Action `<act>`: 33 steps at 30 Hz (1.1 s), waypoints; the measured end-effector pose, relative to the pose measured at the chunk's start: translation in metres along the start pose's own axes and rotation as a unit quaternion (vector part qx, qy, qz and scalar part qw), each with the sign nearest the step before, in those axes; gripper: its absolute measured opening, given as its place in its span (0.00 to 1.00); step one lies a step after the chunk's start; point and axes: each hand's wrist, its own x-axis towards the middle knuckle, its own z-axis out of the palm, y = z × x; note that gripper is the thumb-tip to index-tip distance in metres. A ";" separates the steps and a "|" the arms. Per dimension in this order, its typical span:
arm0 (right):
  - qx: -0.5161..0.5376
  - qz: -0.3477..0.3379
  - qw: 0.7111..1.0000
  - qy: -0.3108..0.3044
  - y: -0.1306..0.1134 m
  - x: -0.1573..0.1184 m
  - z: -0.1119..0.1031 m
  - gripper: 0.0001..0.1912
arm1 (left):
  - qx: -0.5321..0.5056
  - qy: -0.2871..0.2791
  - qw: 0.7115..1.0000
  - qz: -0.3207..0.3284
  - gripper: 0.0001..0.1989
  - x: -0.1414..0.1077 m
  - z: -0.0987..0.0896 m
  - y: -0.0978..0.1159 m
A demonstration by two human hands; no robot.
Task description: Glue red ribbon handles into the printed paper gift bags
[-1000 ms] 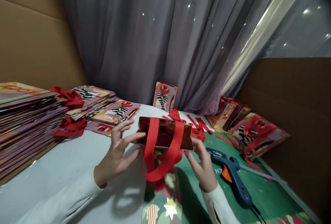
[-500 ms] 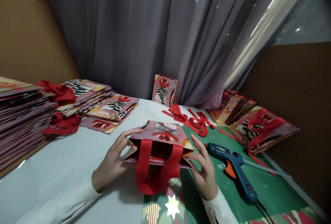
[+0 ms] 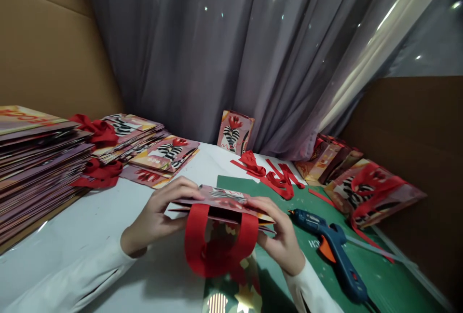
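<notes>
A small pink paper gift bag (image 3: 220,196) with red ribbon handles (image 3: 197,245) is held between my two hands, its mouth toward me and pressed nearly flat. My left hand (image 3: 161,216) grips its left side, fingers on top and thumb beneath. On the right side, my right hand (image 3: 278,231) pinches the bag the same way. Both ribbon loops hang from the mouth toward me. To the right of my right hand lies a blue glue gun (image 3: 333,245) with an orange trigger, a glue stick poking out of its back.
Tall stacks of flat bags (image 3: 39,173) stand at the left, with red ribbon bundles (image 3: 97,173) beside them. One bag (image 3: 236,132) stands upright by the curtain. Loose red ribbons (image 3: 275,178) lie behind a green mat (image 3: 311,269). Finished-looking bags (image 3: 372,190) lean at the right against cardboard.
My hands have closed in on the bag's sides. Its mouth, wide before, is now squeezed nearly flat. The view has shifted slightly.
</notes>
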 end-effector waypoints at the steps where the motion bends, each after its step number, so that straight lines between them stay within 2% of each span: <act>1: -0.006 -0.003 1.000 -0.004 -0.001 0.002 0.001 0.17 | -0.010 -0.006 1.000 0.006 0.10 0.004 -0.001 0.001; 3: -0.002 -0.001 1.000 0.002 -0.003 0.004 0.002 0.15 | -0.041 -0.022 0.999 0.014 0.12 0.010 -0.002 0.004; 5: 0.017 0.012 0.999 0.036 -0.005 0.005 0.005 0.11 | -0.089 -0.032 0.995 -0.009 0.09 0.016 -0.002 0.010; 7: 0.035 0.047 0.994 0.087 -0.007 0.007 0.008 0.12 | -0.130 -0.024 0.988 -0.077 0.06 0.022 0.000 0.017; 9: 0.051 0.091 0.986 0.133 -0.011 0.011 0.010 0.12 | -0.147 0.002 0.978 -0.151 0.08 0.028 0.002 0.024; 12: 0.101 0.150 0.970 0.160 -0.019 0.022 0.009 0.12 | -0.183 0.030 0.961 -0.203 0.11 0.036 0.005 0.031; 15: 0.172 0.230 0.950 0.120 -0.023 0.031 0.004 0.14 | -0.237 0.061 0.930 -0.275 0.14 0.039 0.007 0.034; 17: 0.218 0.264 0.935 0.092 -0.022 0.031 -0.001 0.17 | -0.270 0.100 0.894 -0.342 0.16 0.040 0.007 0.033; 19: 0.265 0.280 0.922 0.035 -0.019 0.026 -0.005 0.22 | -0.312 0.159 0.850 -0.393 0.17 0.040 0.006 0.028; 22: 0.307 0.326 0.890 -0.087 -0.018 0.015 -0.005 0.26 | -0.351 0.245 0.800 -0.420 0.19 0.038 0.005 0.015; 24: 0.305 0.350 0.881 -0.089 -0.017 0.008 -0.001 0.22 | -0.345 0.269 0.788 -0.433 0.22 0.033 0.006 0.004; 26: 0.295 0.356 0.886 -0.042 -0.013 0.002 0.005 0.18 | -0.337 0.243 0.795 -0.441 0.24 0.025 0.008 -0.007; 27: 0.289 0.357 0.888 -0.020 -0.009 0.000 0.008 0.17 | -0.339 0.209 0.807 -0.436 0.25 0.019 0.008 -0.012; 28: 0.283 0.355 0.891 0.002 -0.005 -0.001 0.011 0.17 | -0.347 0.157 0.821 -0.426 0.25 0.013 0.009 -0.015; 30: 0.277 0.344 0.895 0.057 0.004 -0.003 0.015 0.16 | -0.377 0.002 0.833 -0.406 0.27 0.000 0.011 -0.020; 32: 0.280 0.325 0.897 0.108 0.012 -0.002 0.017 0.15 | -0.401 -0.138 0.813 -0.398 0.30 -0.012 0.013 -0.022; 33: 0.283 0.316 0.897 0.127 0.014 -0.001 0.018 0.14 | -0.406 -0.175 0.800 -0.405 0.30 -0.017 0.014 -0.022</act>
